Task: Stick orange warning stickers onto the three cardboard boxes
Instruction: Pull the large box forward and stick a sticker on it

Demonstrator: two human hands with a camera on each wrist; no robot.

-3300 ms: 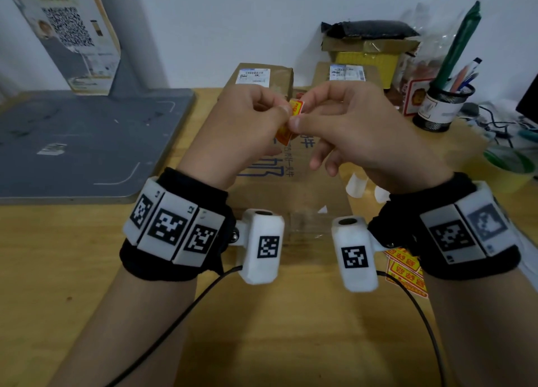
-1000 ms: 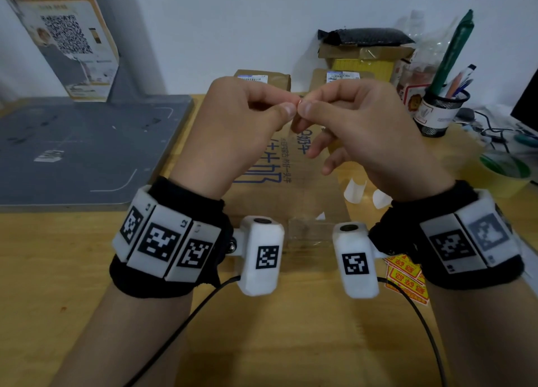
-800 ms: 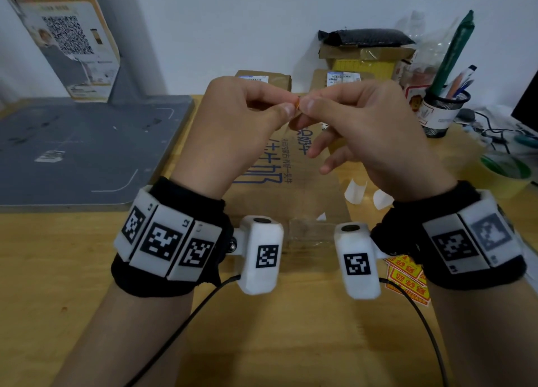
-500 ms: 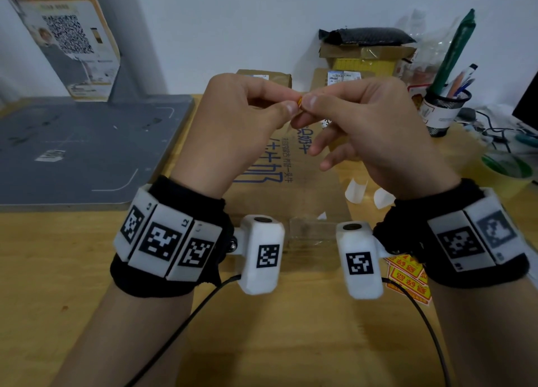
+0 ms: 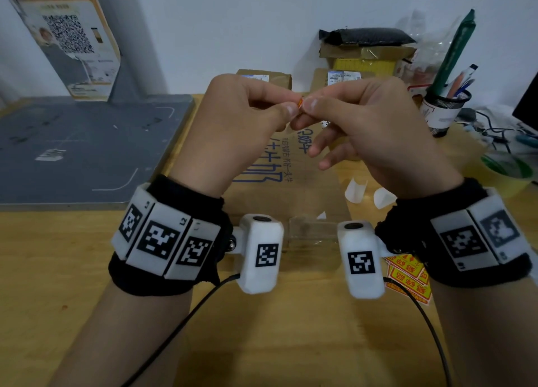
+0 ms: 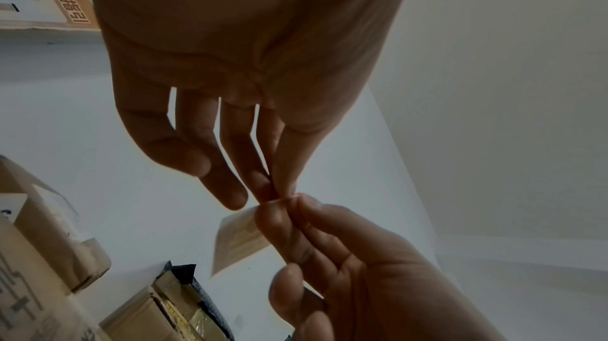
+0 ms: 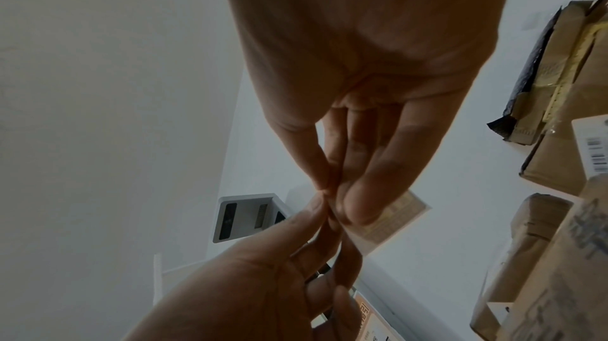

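An orange warning sticker [image 5: 300, 104] is held edge-on above the table, so only a sliver shows in the head view. My left hand [image 5: 286, 108] pinches it between thumb and forefinger, and my right hand [image 5: 313, 104] pinches it from the other side. Its pale back [image 6: 240, 237] hangs below the fingertips in the left wrist view and also shows as a pale back [image 7: 398, 216] in the right wrist view. Beneath the hands lies a flat cardboard box [image 5: 279, 182] with blue print. Two smaller labelled boxes [image 5: 263, 79] [image 5: 340, 77] stand behind it.
A stack of orange stickers [image 5: 407, 279] lies under my right wrist, with white backing scraps [image 5: 355, 191] beside the box. A grey mat [image 5: 72, 147] fills the left. A pen holder [image 5: 445, 109], green tape roll [image 5: 506, 171] and yellow box [image 5: 364, 63] crowd the back right.
The sticker faced me 3.3 s ago and is now edge-on between the fingertips. Both hands have stayed raised, fingertips together, with only small fingertip shifts over the last second.
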